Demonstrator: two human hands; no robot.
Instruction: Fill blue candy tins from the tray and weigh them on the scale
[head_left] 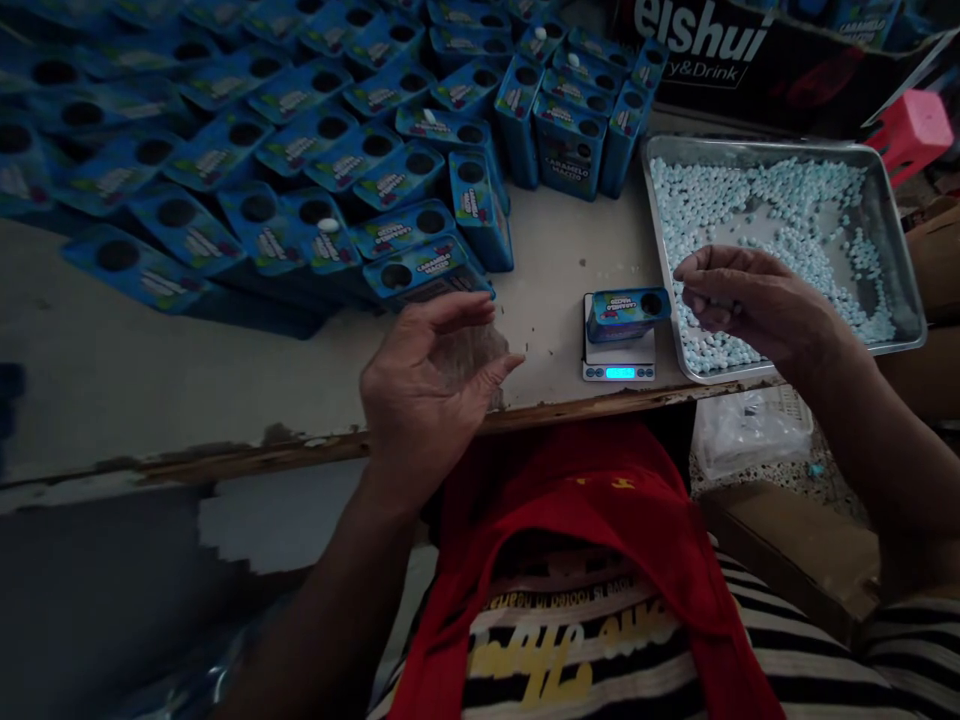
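Near the bench's (pixel 555 240) front edge, a blue tin (pixel 624 314) stands on a scale (pixel 619 352). Left hand (pixel 421 392) cups clear plastic (pixel 469 357); right hand (pixel 765 300) pinches apparent pellets (pixel 721 303), which could scatter if fingers slacken.

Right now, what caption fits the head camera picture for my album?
Right hand over a tray of pale pellets, blue box on a little scale.

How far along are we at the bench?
Done: many blue tins are grouped on the bench, but their fill level can't be seen.
In hand: one tin on the lit scale; right hand over the tray, fingertips together.
Left: plenty of pale pieces in the tray; the tins' dark round openings look uncapped. Remaining count unclear.
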